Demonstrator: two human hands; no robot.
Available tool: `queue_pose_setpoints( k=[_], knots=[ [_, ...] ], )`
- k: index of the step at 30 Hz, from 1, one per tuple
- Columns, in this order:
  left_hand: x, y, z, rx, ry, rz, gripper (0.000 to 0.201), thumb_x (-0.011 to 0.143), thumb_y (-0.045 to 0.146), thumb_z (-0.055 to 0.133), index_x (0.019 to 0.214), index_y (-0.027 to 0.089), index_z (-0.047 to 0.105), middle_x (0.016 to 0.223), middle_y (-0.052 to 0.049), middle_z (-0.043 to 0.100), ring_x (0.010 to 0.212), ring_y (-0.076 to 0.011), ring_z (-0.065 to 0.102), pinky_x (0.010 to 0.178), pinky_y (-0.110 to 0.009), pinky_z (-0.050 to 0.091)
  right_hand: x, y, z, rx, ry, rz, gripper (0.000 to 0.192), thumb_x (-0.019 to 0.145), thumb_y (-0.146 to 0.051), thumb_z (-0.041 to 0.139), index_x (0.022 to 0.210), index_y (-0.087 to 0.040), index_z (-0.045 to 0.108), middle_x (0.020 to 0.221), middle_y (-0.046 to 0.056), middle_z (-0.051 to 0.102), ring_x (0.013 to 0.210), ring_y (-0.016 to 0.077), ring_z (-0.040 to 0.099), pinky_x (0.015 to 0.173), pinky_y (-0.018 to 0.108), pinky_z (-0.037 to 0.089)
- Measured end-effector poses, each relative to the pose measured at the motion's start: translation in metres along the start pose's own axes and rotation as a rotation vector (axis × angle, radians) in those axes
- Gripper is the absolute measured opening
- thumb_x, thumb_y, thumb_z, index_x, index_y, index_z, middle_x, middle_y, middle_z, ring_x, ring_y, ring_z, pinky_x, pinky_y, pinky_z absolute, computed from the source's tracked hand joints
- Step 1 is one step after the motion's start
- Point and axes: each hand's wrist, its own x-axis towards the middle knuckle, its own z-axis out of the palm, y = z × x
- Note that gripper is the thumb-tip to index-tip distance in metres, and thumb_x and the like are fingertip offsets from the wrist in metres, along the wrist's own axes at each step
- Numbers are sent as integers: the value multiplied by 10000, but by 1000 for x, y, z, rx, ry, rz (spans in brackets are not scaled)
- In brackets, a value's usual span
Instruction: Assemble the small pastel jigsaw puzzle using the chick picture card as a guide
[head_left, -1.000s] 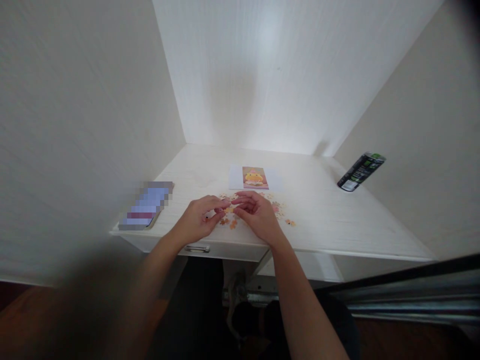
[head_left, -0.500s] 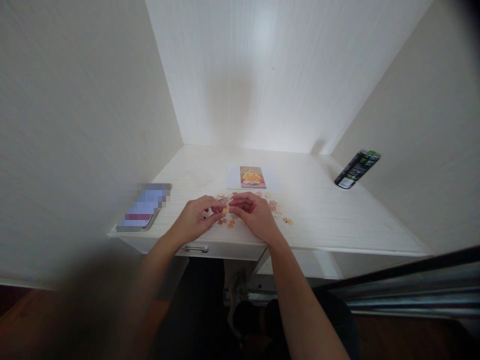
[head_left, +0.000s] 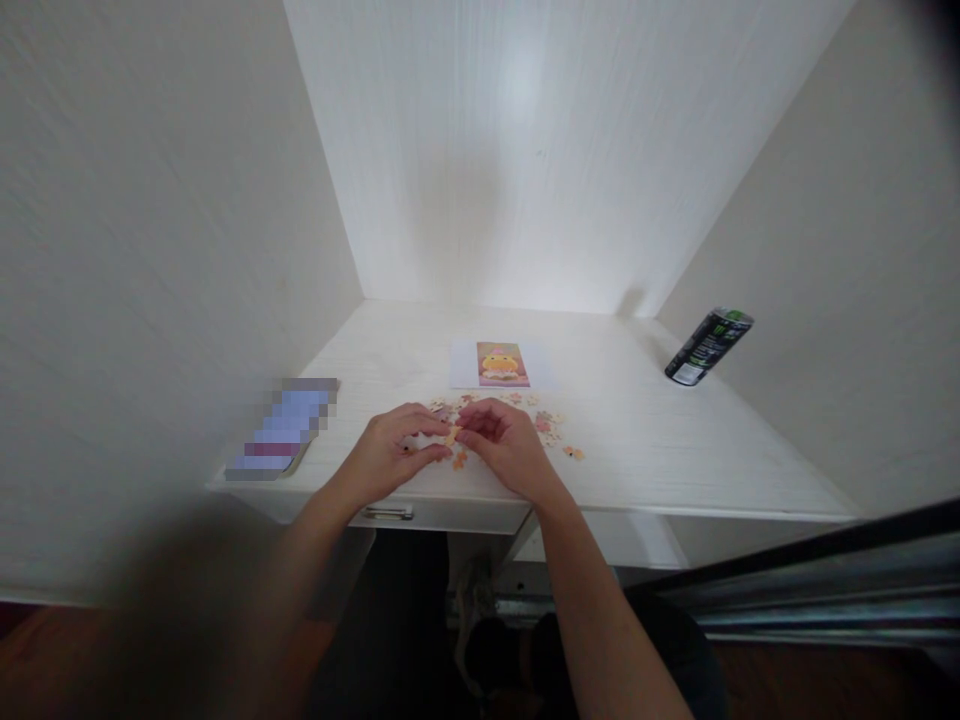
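Two bare forearms, no sleeves anywhere up to the elbows. No watch, rings or bracelets on left hand (head_left: 390, 455) or right hand (head_left: 504, 452). Dark clothing down at 6 o'clock.

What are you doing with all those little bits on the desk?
A person sits at a white desk and pinches one small yellow puzzle piece between the left hand and the right hand. More loose puzzle pieces lie scattered around the hands. Behind them lies a picture card of a yellow duck. A phone lies at the left, and a black can stands far right.
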Motion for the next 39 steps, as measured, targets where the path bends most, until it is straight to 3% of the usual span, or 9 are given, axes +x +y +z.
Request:
queue_pose_setpoints(
  k=[13,21,27,30,34,39],
  knots=[
    [-3,3,-2,17,-53,-57,326,881,292,657,1201,227,668,890,-31,704,735,-120,612,655,-215,494,-1,-1,1,25,-1,14,257,744,-188,730,978,-225,629,881,7,708,813,138,682,776,296,552],
    [0,1,-5,-11,-41,82,316,936,247,569,1239,223,657,830,-44,636,747,-135,587,690,-248,471,-2,-3,3,45,16,29,274,734,-253,763,970,-227,626,855,7,706,786,146,681,748,302,553],
    [-1,-5,-5,-128,189,-131,228,817,337,731,988,186,737,823,-51,705,717,-150,646,665,-252,512,-2,1,1,-134,63,11,245,777,-271,725,1003,-226,644,885,32,725,812,165,684,748,315,537],
    [-8,-9,-13,-32,276,-244,256,743,362,794,926,187,755,832,-49,758,702,-163,684,683,-259,541,-3,1,0,-222,84,10,237,794,-259,702,1024,-228,651,882,33,733,794,162,682,711,302,521],
    [-26,-17,-33,163,236,-290,244,800,380,736,981,220,767,883,-41,781,751,-185,713,748,-295,560,-3,0,0,-332,90,-8,224,803,-254,686,1024,-232,661,864,31,737,761,162,674,681,299,499],
    [-43,-21,-46,217,121,-287,314,889,407,617,1106,210,732,1052,-75,760,946,-231,711,853,-352,547,-4,-2,1,-464,73,-15,198,813,-271,677,1007,-229,673,873,40,739,742,173,659,666,312,487]
  ],
)
